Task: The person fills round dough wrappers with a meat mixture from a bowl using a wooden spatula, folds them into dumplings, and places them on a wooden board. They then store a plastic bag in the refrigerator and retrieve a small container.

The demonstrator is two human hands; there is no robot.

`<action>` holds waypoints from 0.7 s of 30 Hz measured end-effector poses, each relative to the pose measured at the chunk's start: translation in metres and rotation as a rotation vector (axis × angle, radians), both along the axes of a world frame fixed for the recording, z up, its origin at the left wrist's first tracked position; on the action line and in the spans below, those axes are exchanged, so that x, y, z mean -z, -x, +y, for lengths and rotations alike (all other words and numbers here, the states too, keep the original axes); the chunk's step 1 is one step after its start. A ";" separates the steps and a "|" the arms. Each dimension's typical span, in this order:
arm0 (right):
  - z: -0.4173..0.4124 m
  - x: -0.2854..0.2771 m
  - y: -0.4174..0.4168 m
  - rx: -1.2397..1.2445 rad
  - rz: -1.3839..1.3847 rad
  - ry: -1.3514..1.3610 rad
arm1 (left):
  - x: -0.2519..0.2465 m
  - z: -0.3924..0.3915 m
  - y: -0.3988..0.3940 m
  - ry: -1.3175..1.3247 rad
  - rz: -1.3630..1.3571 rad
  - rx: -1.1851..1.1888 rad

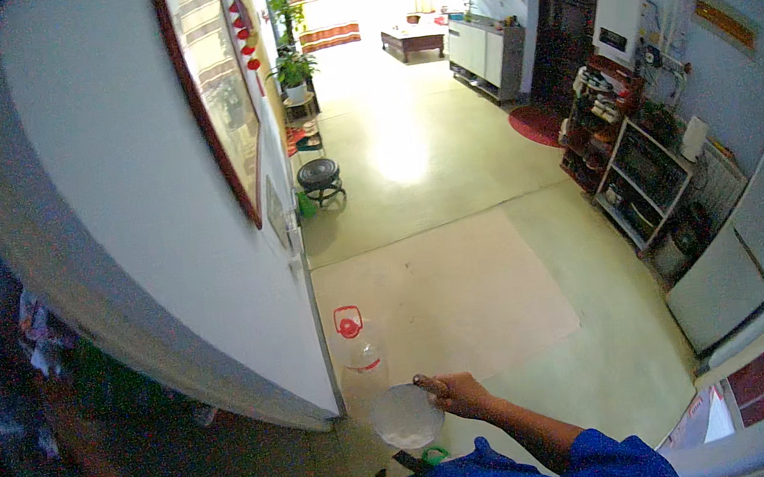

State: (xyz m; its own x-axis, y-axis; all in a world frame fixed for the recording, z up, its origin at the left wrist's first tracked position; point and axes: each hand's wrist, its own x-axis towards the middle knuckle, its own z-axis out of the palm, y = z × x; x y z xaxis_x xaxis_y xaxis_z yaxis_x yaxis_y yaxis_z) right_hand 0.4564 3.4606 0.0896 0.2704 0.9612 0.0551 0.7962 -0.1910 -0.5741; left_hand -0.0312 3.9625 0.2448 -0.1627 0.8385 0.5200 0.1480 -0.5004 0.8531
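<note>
My right hand (461,396) grips the dark handle of a round, whitish pan-like vessel (408,418) in front of my body. Pale contents or a pale bottom show inside it; I cannot tell which. Just beyond stands a large clear plastic jug (362,355) with a red cap and a red carrying handle, on the floor close to the wall's end. On the far left my left hand (59,397) reaches into a dark space near blurred packages or cloth (37,334). Shadow hides its fingers and anything in them.
A white wall (144,162) with a framed mirror (224,107) rises on my left. Ahead are a black stool (319,174) and a potted plant (294,71). Along the right stand a shoe rack (597,98), a shelf cabinet (641,180) and a refrigerator (718,286).
</note>
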 end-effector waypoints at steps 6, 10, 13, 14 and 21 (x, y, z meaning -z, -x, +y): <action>0.003 -0.012 0.010 0.237 0.108 0.008 | -0.013 0.124 -0.072 0.044 0.235 -0.001; 0.018 -0.010 0.031 0.411 0.082 -0.072 | 0.000 0.188 -0.146 0.058 0.317 0.113; 0.046 -0.036 0.065 0.539 0.181 -0.064 | 0.008 0.216 -0.168 0.080 0.379 0.171; 0.057 -0.034 0.076 0.585 0.170 -0.105 | 0.015 0.224 -0.176 0.092 0.399 0.201; 0.085 -0.033 0.141 0.772 0.205 -0.234 | 0.042 0.244 -0.207 0.125 0.424 0.342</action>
